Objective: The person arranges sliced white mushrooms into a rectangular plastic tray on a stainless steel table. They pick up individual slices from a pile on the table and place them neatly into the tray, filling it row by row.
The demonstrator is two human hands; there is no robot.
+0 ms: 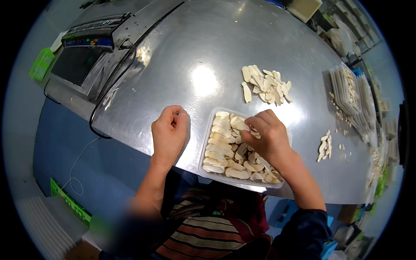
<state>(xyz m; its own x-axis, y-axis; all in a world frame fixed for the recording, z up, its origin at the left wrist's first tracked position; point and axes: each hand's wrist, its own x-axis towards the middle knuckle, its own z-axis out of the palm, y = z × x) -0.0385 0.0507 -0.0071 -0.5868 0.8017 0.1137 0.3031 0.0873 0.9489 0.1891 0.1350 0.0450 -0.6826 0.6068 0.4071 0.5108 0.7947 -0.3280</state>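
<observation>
A clear plastic tray [202,156] stands at the near edge of the metal table, with pale mushroom slices [219,143] laid overlapping along its left side and near side. My right hand [269,134] is over the tray's far right part. Its thumb and fingers are closed around a pale mushroom slice [255,133], mostly covered by the hand. To the left of the tray, my left hand [170,132] rests at the table with its fingers curled in. Whatever it may hold is hidden. Beyond the tray lies a loose pile of mushroom slices [271,86].
A small heap of slices [324,146] lies to the right. Stacked clear trays [346,93] stand at the right edge, crumbs beside them. A metal machine [86,56] with a black cable [113,78] occupies the far left. A green basket [69,201] sits below, left.
</observation>
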